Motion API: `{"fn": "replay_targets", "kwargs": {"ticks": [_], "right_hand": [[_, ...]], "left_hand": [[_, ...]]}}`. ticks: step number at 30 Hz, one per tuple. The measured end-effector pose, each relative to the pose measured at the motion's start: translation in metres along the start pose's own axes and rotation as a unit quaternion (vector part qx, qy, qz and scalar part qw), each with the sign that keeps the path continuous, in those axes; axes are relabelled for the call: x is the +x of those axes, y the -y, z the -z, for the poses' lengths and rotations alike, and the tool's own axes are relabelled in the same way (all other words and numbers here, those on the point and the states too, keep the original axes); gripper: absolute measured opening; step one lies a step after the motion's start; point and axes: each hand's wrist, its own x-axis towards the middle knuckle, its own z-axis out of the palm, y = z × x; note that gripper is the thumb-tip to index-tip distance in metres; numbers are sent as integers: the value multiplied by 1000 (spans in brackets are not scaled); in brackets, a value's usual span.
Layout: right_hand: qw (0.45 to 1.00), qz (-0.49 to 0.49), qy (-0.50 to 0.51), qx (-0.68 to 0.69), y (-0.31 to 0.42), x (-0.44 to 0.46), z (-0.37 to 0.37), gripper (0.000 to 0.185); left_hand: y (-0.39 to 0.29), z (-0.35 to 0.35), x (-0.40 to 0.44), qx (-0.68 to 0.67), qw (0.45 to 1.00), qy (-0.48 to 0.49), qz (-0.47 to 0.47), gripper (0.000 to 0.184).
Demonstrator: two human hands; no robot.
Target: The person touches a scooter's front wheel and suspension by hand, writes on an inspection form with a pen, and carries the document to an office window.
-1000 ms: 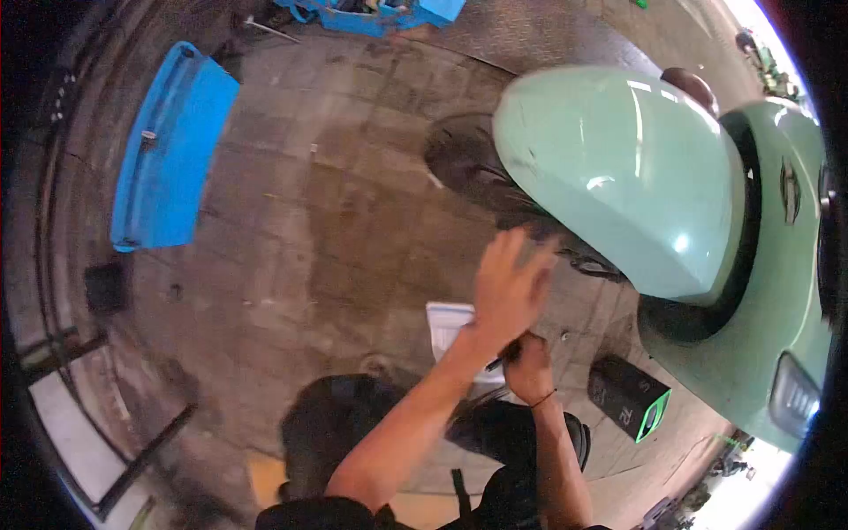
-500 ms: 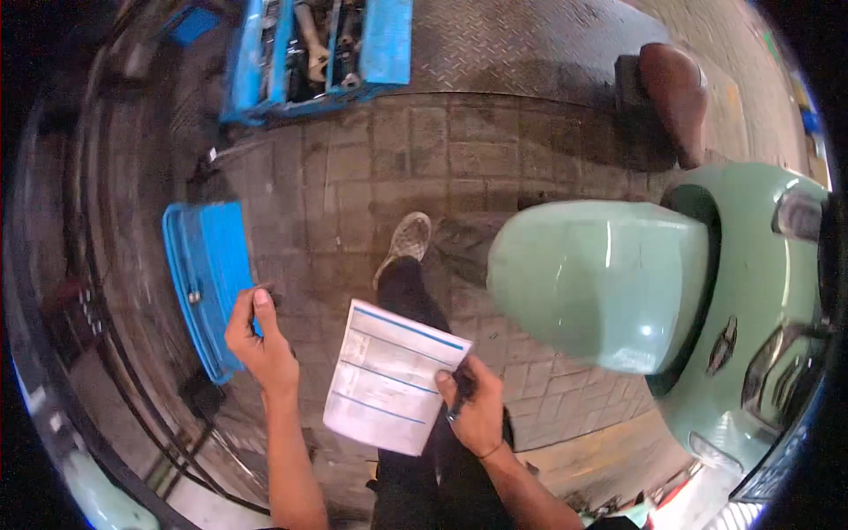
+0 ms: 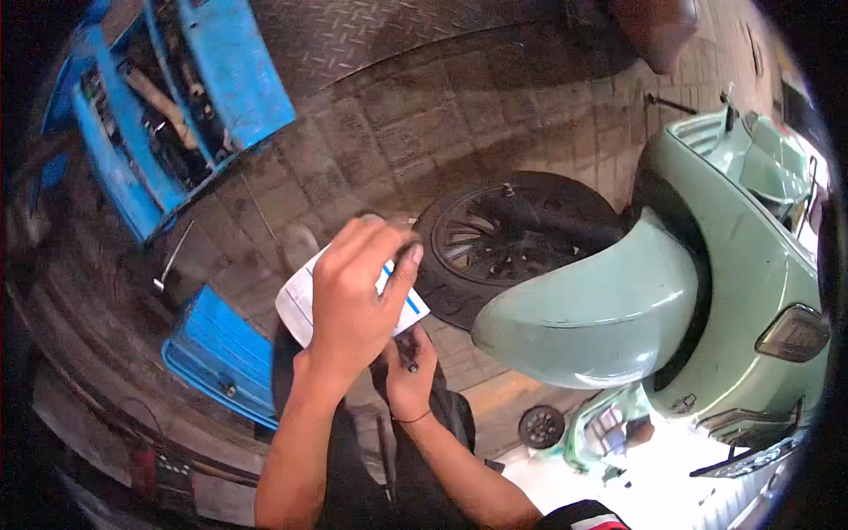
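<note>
My right hand [image 3: 412, 380] grips the lower right corner of a white paper with blue lines [image 3: 300, 299]. Something small and dark also shows at its fingers, too unclear to name. Over the paper is my left hand [image 3: 358, 283], palm down, its fingers curled towards the thumb and partly blurred. A dark bit shows at those fingertips; what it is I cannot make out. The left hand hides most of the sheet. Just beyond both hands, a black spoked wheel with its tyre [image 3: 455, 300] lies near the pale green scooter's front fender [image 3: 583, 309].
A blue toolbox [image 3: 252, 106] with wrenches stands open at upper left. Below it are a metal bar [image 3: 177, 252] and a blue lid or tray [image 3: 221, 353]. The green scooter body [image 3: 733, 238] fills the right side. Behind lies a metal tread plate [image 3: 344, 35].
My left hand has come from beside the blue tray to over the paper. The paper has tilted and is nearer my body. The view has turned, and the wheel now shows.
</note>
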Motion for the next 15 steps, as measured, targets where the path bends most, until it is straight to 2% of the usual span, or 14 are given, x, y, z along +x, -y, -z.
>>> {"fn": "replay_targets", "kwargs": {"ticks": [5, 6, 7, 8, 9, 10, 11, 13, 15], "right_hand": [[996, -37, -82, 26, 11, 10, -31, 27], [993, 7, -111, 27, 9, 13, -38, 27], [992, 3, -126, 29, 9, 11, -39, 27], [991, -2, -134, -1, 11, 10, -41, 26], [990, -7, -140, -28, 16, 11, -45, 25], [985, -84, -151, -26, 23, 11, -47, 23], [983, -88, -158, -21, 17, 9, -50, 23], [980, -120, -160, 23, 6, -1, -56, 23], [976, -90, -196, 31, 6, -9, -67, 21]], "left_hand": [[20, -30, 33, -12, 990, 139, -37, 11], [23, -44, 41, 10, 982, 176, -64, 13], [26, -56, 46, 33, 973, 210, -87, 15], [29, -66, 51, 47, 957, 267, -100, 23], [29, -75, 58, 46, 954, 276, -106, 23], [27, -85, 61, 57, 941, 309, -125, 27], [24, -92, 62, 69, 927, 339, -144, 31], [19, -97, 59, 48, 927, 338, -153, 27], [9, -89, 57, 33, 923, 359, -136, 25]]}}
